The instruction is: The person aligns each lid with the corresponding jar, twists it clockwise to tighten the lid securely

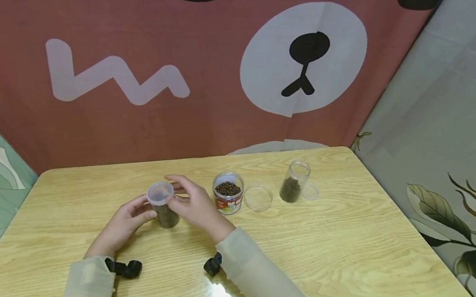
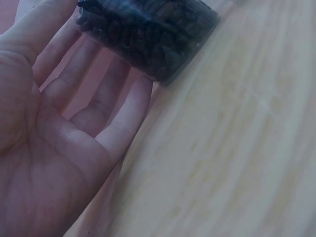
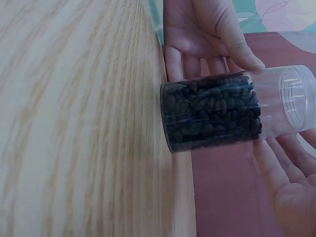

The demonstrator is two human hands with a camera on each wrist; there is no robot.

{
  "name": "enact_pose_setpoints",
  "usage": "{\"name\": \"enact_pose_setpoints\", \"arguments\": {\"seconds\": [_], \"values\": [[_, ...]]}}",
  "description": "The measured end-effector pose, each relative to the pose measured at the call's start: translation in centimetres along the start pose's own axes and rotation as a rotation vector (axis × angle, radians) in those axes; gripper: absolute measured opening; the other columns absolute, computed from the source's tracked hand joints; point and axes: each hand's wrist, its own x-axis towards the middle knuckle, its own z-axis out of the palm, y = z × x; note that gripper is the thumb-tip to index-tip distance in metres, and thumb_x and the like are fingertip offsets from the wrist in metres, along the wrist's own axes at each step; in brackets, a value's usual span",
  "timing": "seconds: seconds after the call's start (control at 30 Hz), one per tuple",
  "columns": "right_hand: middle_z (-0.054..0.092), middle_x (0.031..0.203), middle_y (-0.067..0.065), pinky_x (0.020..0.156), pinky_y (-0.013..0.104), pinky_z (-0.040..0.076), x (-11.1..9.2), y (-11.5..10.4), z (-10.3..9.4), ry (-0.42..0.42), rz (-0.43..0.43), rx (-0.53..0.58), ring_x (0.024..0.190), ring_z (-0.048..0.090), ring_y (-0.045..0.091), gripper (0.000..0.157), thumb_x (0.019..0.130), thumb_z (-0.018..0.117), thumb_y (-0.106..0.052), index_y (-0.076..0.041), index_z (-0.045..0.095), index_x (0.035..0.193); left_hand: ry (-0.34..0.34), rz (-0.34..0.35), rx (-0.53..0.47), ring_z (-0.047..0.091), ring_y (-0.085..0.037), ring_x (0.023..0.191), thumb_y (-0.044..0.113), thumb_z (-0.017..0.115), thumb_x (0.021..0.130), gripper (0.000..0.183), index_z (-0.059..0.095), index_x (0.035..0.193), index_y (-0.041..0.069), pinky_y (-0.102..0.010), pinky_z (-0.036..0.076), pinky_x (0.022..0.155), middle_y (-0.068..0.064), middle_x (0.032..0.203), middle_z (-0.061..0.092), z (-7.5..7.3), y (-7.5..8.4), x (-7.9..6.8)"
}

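A clear cylindrical jar of coffee beans stands upright at the left of the table, with a clear lid on its top. My left hand holds the jar from the left, thumb in front and fingers behind. In the left wrist view, fingertips of that hand lie along the side of the jar. From the right, my right hand holds the jar near its lid. The right wrist view shows dark beans filling over half of the jar.
Right of the hands, an open tub with a printed label holds brown pellets. Beside it lies a round clear lid. Farther right, a second clear jar of dark contents stands uncapped, another clear lid next to it.
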Motion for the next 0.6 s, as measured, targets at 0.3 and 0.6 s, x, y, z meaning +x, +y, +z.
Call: {"name": "enact_pose_setpoints", "arguments": {"seconds": [0.3,0.6], "values": [[0.064,0.124,0.002,0.098,0.022,0.051,-0.05,-0.14,0.14,0.012,0.016,0.046,0.115,0.06,0.007,0.045,0.094,0.066,-0.015,-0.013,0.057,0.138,-0.001,-0.01,0.004,0.052,0.006,0.12,0.025,0.061,0.104,0.063,0.035,0.157,0.004,-0.016,0.046,0.096,-0.023,0.154,0.042,-0.06,0.16,-0.11],[0.064,0.121,0.004,0.097,0.021,0.052,-0.11,-0.11,0.53,0.043,0.019,0.064,0.114,0.061,0.009,0.04,0.093,0.072,-0.016,-0.013,0.055,0.13,0.001,-0.021,0.028,0.052,0.005,0.119,0.027,0.06,0.104,0.063,0.035,0.157,0.005,-0.016,0.046,0.095,-0.022,0.152,0.044,-0.1,0.23,-0.19]]}}
